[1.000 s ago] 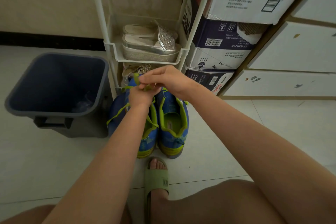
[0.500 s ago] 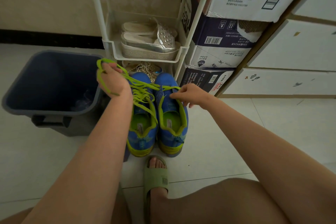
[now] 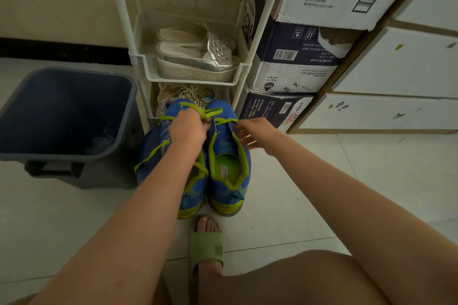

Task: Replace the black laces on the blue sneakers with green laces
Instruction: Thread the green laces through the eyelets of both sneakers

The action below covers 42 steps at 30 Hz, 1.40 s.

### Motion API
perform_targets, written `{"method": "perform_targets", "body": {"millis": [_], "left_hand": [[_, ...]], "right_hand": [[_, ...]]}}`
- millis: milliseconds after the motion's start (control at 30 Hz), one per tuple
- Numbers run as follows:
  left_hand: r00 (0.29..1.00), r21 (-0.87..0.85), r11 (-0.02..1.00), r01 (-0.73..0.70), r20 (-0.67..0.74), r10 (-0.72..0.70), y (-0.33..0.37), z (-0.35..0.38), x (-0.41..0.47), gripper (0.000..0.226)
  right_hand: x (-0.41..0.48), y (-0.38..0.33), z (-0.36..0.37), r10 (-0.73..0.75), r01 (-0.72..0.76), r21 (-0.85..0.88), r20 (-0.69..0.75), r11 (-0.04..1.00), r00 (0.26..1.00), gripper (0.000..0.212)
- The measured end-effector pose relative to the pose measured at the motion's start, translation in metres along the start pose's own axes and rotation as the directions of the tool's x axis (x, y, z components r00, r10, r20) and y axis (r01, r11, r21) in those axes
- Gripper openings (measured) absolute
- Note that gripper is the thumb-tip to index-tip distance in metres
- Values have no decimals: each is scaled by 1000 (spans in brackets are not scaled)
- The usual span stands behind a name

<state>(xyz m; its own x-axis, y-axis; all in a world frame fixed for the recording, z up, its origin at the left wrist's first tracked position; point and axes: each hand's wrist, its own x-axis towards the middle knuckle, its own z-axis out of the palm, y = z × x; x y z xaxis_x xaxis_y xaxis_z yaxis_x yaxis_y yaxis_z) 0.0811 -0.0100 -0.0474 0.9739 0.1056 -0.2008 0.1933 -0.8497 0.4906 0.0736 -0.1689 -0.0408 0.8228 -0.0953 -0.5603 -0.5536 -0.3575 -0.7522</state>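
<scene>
Just right of the bin (image 3: 74,70), the left sneaker (image 3: 151,146) stands on the floor (image 3: 297,193), toe toward the far rack (image 3: 250,67). The left hand (image 3: 187,129), half a second ago raised out toward the bin with a loop drawn clear, has returned over this sneaker. Its fingers are clenched on the green lace (image 3: 210,112). The right sneaker (image 3: 223,195) stands touching the left one. The right hand (image 3: 259,134) stays at its collar, but its grasp cannot be told. No black lace shows, so the work is probably at the tightening stage.

Blue sneakers (image 3: 228,173) with lime-green laces (image 3: 213,112); navy bin (image 3: 74,157); sage-green slide (image 3: 205,247); silver sandals (image 3: 193,62).
</scene>
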Motion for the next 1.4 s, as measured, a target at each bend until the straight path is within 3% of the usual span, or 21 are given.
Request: {"method": "perform_targets", "body": {"millis": [100,200,333,433,567,667,767,900,967,1100,1200,1400], "left_hand": [[996,144,987,-71,-41,77,2,3,-2,25],[992,162,983,-90,-75,103,4,5,-4,28],[987,-137,990,36,-153,-57,-5,-1,-1,31],[941,-305,946,111,-273,-198,-19,-27,2,35],[892,-507,812,289,-165,-421,-41,-62,12,44],[939,-454,849,270,-72,-337,-42,-53,11,37],[974,-454,885,108,-131,-186,-30,-35,-3,30],[990,-550,834,54,-82,-118,-12,-19,-12,30],[998,-487,873,36,-30,-58,-10,-13,-5,27],[998,-164,986,-14,57,24,-8,-3,5,32],[998,20,999,-34,61,32,-3,0,9,31],[1000,33,999,-4,-4,5,-3,5,5,39]], "right_hand": [[-2,-2,4,-40,39,-92,-10,995,999,22],[1,-2,10,-115,104,-338,-13,935,993,27],[-1,0,12,-145,97,-407,-89,908,985,29],[-6,2,11,-180,118,-400,-121,909,976,30],[-6,7,10,-121,94,-219,-112,971,986,31],[-6,7,10,-98,83,-164,-90,983,991,26],[-7,5,12,-111,92,-191,-93,977,989,22],[-5,5,12,-108,91,-179,-90,980,990,21],[-4,5,12,-112,96,-172,-92,980,989,21],[-4,5,13,-117,101,-160,-94,982,989,20],[-3,6,13,-114,98,-155,-96,983,989,21],[-3,6,13,-115,100,-155,-96,983,989,21]]}}
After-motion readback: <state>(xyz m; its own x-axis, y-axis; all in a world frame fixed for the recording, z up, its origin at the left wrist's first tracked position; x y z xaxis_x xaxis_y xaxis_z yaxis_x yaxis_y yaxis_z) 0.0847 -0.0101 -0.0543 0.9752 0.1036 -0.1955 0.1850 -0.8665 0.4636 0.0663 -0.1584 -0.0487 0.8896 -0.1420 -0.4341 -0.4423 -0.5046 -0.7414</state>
